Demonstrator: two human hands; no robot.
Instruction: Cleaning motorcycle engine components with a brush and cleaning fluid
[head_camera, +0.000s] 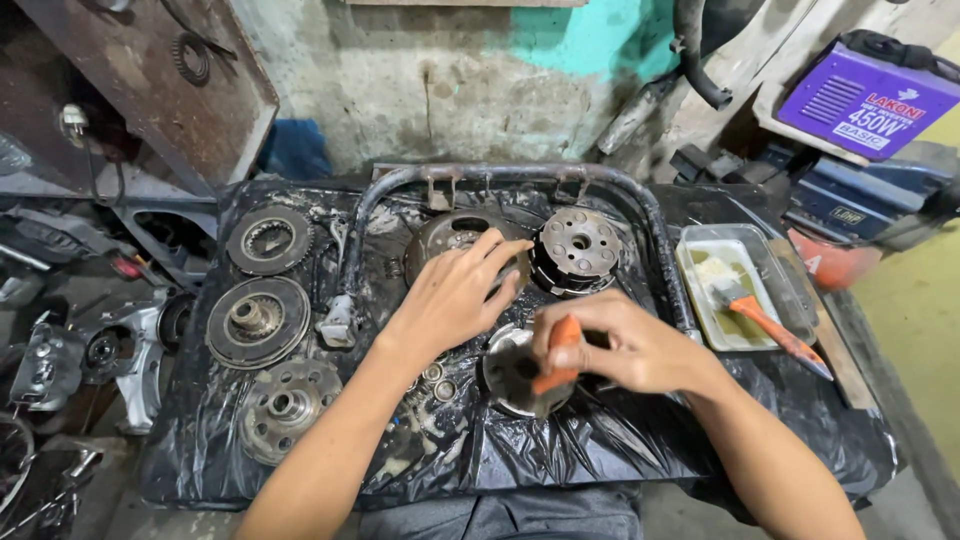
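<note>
Round metal drum part (512, 372), lower centre of frame, lies on the black plastic sheet (620, 440). Right hand (620, 345) is closed around an orange-handled tool (558, 362), probably a brush, tip down on the drum's rim; bristles hidden, can't confirm. Left hand (452, 295) is spread wide, palm down, fingers resting on or just over a dark round plate (440, 240) at centre; contact unclear, nothing gripped.

Handling call: the drum looks like solid steel or cast metal, so heavy for its size, rigid, not fragile. Surfaces look greasy or wet, likely slippery. Best hold is by the outer rim, fingers wrapped over the edge, or hooked through the centre bore. The brush is light, and its handle gives a plain grip.

Just right of the left hand: a clutch assembly (578, 250) with holes in its face, upper centre. A bent rusty tube frame (500, 175) arches behind both. Left side of frame: three more discs, a toothed ring plate (268, 238), a pulley-like disc (258, 320), a hub with holes (285, 405). Small bearings or rings (438, 380) lie beside the drum. Right of centre: clear plastic tray (770, 260) holding a second orange-handled brush (765, 320). Upper right: purple box-shaped machine (865, 95). Far left: engine casing parts (60, 360), cluttered.
</note>
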